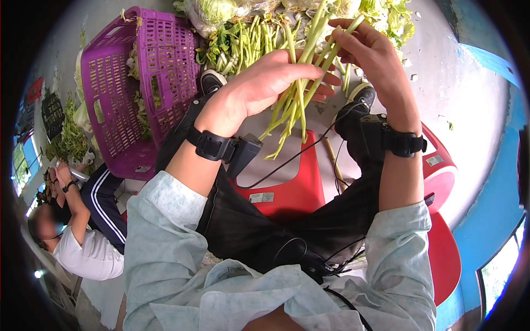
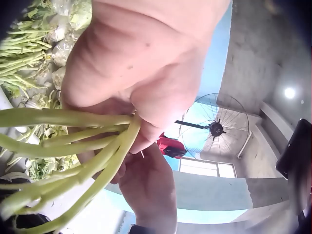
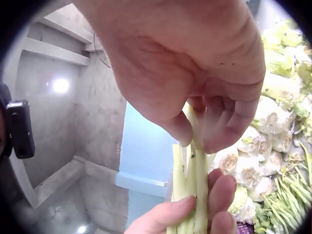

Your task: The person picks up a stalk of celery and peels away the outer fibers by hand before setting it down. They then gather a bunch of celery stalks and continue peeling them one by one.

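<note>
Several long green stalks (image 1: 301,91) are bunched in the left hand (image 1: 270,80), whose thumb and fingers curl round them in the head view. The right hand (image 1: 372,52) pinches the upper end of one stalk between thumb and fingers. In the left wrist view the stalks (image 2: 102,161) fan out from the left hand (image 2: 141,63) toward the lower left. The right wrist view shows the right hand (image 3: 195,63) pinching a stalk end above the left fingers (image 3: 170,214), which hold the bunch. The stalks' lower ends hang over a red stool (image 1: 309,187).
Piled green stalks (image 1: 248,47) and wrapped cabbages (image 1: 215,14) lie on the floor ahead. A purple basket (image 1: 118,94) stands tilted at the left. Another person in a white shirt (image 1: 91,254) sits at the far left. Cables cross the lap.
</note>
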Available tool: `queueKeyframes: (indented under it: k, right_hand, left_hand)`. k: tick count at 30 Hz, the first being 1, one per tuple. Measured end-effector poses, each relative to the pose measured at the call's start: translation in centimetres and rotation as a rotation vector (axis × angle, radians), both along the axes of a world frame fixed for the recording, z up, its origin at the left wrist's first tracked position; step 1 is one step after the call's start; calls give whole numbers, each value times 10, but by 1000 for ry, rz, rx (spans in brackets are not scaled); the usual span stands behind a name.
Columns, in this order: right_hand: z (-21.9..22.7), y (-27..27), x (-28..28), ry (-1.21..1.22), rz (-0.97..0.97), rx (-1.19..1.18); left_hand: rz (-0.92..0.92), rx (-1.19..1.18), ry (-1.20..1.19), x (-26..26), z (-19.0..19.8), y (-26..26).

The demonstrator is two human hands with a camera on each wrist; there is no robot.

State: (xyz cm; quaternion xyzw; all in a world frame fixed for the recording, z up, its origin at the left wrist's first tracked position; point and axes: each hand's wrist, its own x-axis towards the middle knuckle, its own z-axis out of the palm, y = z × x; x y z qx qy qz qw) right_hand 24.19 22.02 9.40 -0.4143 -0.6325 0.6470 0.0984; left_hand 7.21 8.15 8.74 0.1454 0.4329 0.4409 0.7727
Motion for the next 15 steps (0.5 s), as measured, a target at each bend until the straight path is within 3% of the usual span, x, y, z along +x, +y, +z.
queueKeyframes:
  k: [10,15]
  right_hand:
    - [4,0,1,-23,83,31]
    - [7,0,2,51,16,8]
  left_hand:
    - [-2,56,49,2,-2,0]
    - [23,64,180,1,-2,2]
